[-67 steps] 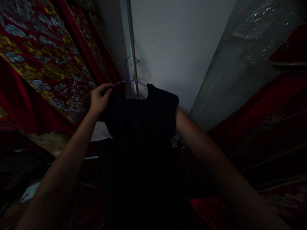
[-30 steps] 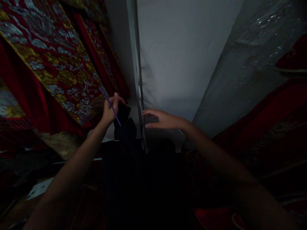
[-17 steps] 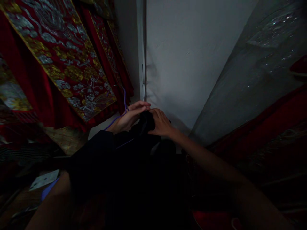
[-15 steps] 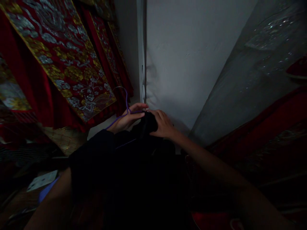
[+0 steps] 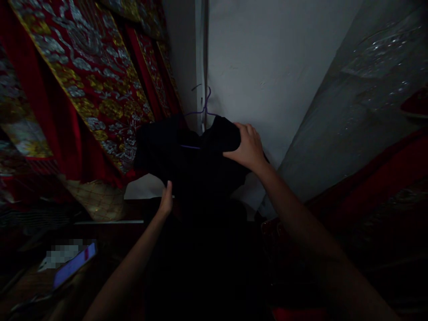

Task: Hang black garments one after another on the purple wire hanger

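Note:
A dark short-sleeved shirt point(image 5: 207, 165) hangs spread on a thin purple wire hanger point(image 5: 206, 109), whose hook points up beside the door edge. My right hand point(image 5: 246, 145) grips the shirt's shoulder on the right, thumb in front and fingers over the top. My left hand point(image 5: 167, 199) is lower, against the left side of the shirt below the sleeve. One digit of it points up; the others are hidden by dark cloth, so its hold is unclear. The lower shirt merges into shadow.
Red embroidered garments point(image 5: 110, 98) hang at the left. A pale door or wall panel point(image 5: 254, 58) stands ahead, with clear plastic sheeting point(image 5: 337, 107) on the right. A lit phone point(image 5: 75, 266) lies at lower left on a brown surface point(image 5: 30, 285).
The hanger, earlier over my left wrist, is now inside the shirt with its hook up. The shirt has spread out and risen. My left hand moved down; my right moved right and up.

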The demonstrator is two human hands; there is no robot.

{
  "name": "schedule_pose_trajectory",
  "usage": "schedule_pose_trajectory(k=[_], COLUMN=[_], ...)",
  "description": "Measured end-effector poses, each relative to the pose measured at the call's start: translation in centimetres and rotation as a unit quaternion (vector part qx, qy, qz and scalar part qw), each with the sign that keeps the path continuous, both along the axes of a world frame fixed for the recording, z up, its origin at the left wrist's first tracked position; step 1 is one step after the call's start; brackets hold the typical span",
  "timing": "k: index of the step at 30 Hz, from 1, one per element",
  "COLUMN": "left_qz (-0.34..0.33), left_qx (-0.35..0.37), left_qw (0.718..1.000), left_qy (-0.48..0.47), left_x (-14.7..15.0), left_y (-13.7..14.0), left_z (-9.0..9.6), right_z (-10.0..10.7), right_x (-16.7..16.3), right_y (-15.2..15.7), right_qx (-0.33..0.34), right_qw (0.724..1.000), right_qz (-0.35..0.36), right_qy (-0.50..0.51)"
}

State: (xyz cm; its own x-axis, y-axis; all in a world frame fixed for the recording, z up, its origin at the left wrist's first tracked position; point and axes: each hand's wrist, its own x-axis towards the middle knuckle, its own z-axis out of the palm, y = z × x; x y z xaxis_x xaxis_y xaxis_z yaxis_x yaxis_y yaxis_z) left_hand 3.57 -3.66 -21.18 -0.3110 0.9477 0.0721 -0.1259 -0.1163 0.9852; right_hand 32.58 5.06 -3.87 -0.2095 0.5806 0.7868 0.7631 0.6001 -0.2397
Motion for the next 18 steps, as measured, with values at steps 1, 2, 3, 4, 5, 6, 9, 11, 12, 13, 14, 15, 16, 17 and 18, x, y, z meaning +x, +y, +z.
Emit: schedule_pose_trajectory(k=[1, 2, 3, 4, 5, 6, 9, 11, 12, 13, 14, 15, 16, 17, 18], left_qz=[0.017, 0.039, 0.057, 0.066, 0.068, 0.067, 0.056, 0.053, 0.05, 0.045, 0.039, 0.032, 0.024, 0.018, 0.014], left_qx=[0.006, 0.015, 0.021, 0.022, 0.018, 0.014, -0.006, -0.019, -0.024, -0.027, -0.028, -0.03, -0.032, -0.034, -0.035], left_qw=[1.0, 0.999, 0.998, 0.998, 0.997, 0.998, 0.998, 0.997, 0.997, 0.997, 0.997, 0.997, 0.997, 0.997, 0.997], left_qy=[0.007, 0.012, 0.015, 0.014, 0.008, -0.002, -0.038, -0.057, -0.062, -0.063, -0.062, -0.061, -0.06, -0.063, -0.066], left_x=[0.9, 1.7, 2.5, 3.2, 3.9, 4.5, 6.1, 6.9, 7.2, 7.5, 7.7, 7.9, 7.9, 7.9, 7.9], left_y=[-0.3, -0.5, -0.8, -1.1, -1.3, -1.5, -2.1, -2.6, -2.9, -3.2, -3.5, -3.7, -3.9, -4.1, -4.2], left_z=[-0.6, -1.2, -1.8, -2.3, -2.8, -3.2, -4.4, -4.9, -5.1, -5.2, -5.4, -5.5, -5.6, -5.8, -5.9], right_z=[0.1, -0.1, -0.5, -1.0, -1.8, -2.9, -7.3, -10.8, -12.4, -13.9, -15.1, -15.9, -16.4, -16.6, -16.5], right_x=[-0.3, -0.4, -0.4, -0.2, -0.1, -0.1, -1.3, -3.4, -4.6, -5.9, -7.1, -8.2, -9.0, -9.5, -9.7], right_y=[-0.4, -0.9, -1.4, -2.0, -2.5, -3.1, -4.9, -6.0, -6.4, -6.8, -7.0, -7.1, -7.2, -7.1, -7.1], right_qx=[-0.002, -0.005, -0.008, -0.01, -0.009, -0.005, -0.004, -0.063, -0.132, -0.221, -0.296, -0.347, -0.375, -0.382, -0.378], right_qw=[1.0, 1.0, 1.0, 1.0, 0.999, 0.997, 0.972, 0.928, 0.909, 0.894, 0.882, 0.873, 0.872, 0.877, 0.885], right_qz=[0.001, 0.005, 0.013, 0.027, 0.046, 0.064, 0.066, 0.027, 0.03, 0.056, 0.081, 0.093, 0.098, 0.095, 0.09], right_qy=[-0.002, -0.004, -0.005, -0.003, 0.007, 0.034, 0.227, 0.366, 0.395, 0.385, 0.358, 0.329, 0.299, 0.274, 0.256])
